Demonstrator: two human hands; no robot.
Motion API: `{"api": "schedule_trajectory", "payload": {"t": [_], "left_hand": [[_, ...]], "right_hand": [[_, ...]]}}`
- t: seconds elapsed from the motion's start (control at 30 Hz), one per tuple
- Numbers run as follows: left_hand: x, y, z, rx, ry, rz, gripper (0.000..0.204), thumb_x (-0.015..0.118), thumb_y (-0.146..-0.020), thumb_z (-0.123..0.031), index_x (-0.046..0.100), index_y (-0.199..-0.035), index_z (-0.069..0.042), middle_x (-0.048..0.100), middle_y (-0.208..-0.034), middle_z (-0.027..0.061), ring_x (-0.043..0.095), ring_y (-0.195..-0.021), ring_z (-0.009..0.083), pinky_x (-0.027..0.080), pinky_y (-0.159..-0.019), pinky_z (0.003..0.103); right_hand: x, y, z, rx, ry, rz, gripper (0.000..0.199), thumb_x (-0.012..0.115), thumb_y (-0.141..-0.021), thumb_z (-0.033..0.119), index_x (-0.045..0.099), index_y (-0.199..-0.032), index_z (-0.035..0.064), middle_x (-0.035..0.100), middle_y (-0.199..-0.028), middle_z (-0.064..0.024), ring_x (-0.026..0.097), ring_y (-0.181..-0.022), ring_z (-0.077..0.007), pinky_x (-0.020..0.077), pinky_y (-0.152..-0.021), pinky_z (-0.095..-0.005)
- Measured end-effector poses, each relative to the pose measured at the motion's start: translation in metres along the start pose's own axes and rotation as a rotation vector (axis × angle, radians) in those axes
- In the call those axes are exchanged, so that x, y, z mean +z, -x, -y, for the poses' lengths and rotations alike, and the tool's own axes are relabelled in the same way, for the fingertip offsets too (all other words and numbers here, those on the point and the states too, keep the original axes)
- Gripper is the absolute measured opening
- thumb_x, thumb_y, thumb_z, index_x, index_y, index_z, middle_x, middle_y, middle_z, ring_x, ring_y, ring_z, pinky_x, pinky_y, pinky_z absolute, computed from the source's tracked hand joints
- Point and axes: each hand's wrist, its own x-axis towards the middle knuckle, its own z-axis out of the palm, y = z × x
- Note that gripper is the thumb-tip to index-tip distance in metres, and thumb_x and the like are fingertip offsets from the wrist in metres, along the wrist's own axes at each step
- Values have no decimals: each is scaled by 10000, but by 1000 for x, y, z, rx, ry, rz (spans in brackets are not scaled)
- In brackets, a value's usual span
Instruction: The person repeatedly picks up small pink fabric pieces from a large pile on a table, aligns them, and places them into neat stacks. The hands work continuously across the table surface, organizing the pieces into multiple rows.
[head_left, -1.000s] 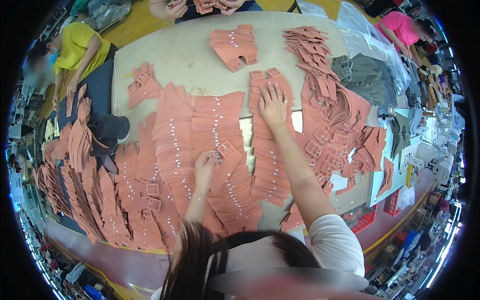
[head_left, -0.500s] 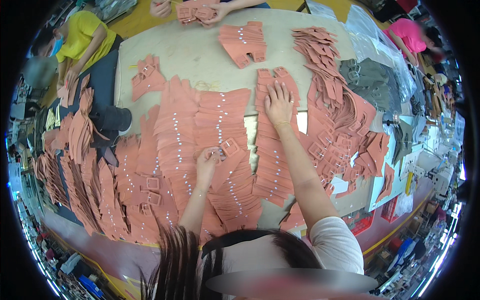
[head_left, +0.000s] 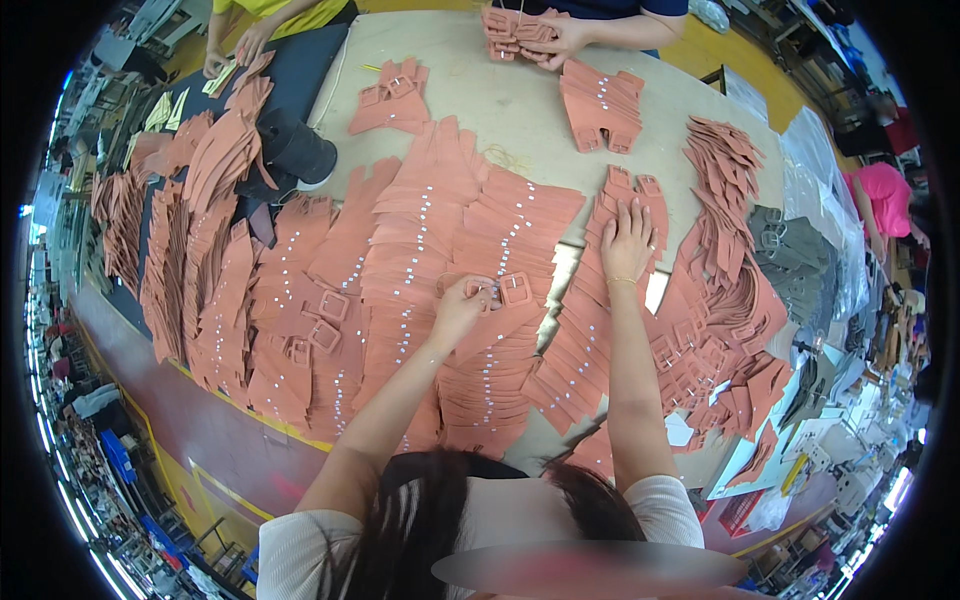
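Note:
Salmon-coloured leather strap pieces lie in long overlapping rows, many with small white tags. My left hand (head_left: 463,308) is closed, its fingers pinching the end of a buckled strap piece (head_left: 508,318) that rests over the middle row (head_left: 490,390). A square covered buckle (head_left: 516,288) shows just right of those fingers; a second one is partly covered by them. My right hand (head_left: 629,240) lies flat with fingers apart on another row of strap pieces (head_left: 585,345), just below the two buckles (head_left: 620,178) at its far end.
More strap rows (head_left: 405,290) spread to the left, beside a black cylindrical object (head_left: 298,150). A heap of buckled pieces (head_left: 705,350) and dark grey pieces (head_left: 790,250) lie right. Across the table (head_left: 470,80), another person's hand (head_left: 560,40) holds a buckled bundle. A yellow-clad person works far left.
The view has swung, so the table appears shifted rightward. My left hand still pinches the buckled piece, and more of its second buckle shows. My right hand stays flat on its row.

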Motion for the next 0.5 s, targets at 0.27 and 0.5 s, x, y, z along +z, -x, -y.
{"api": "schedule_trajectory", "payload": {"t": [0.27, 0.5], "left_hand": [[-1, -3, 4, -9, 5, 7, 174, 523, -909, -46, 559, -1062, 29, 611, -889, 40, 636, -782, 123, 475, -668, 220], [-3, -5, 10, 35, 16, 20, 179, 541, -922, -81, 553, -1056, 37, 606, -890, 49, 635, -777, 134, 489, -686, 228]], "right_hand": [[0, 0, 0, 10, 6, 14, 380, 454, -903, 304, 554, -1253, 193, 456, -1388, -38, 362, -1316, -247, 239, -1084, -509], [-1, -1, 0, 3, -8, -13, 370, 466, -891, 298, 572, -1227, 183, 471, -1374, -49, 376, -1302, -255, 245, -1080, -514]]}}
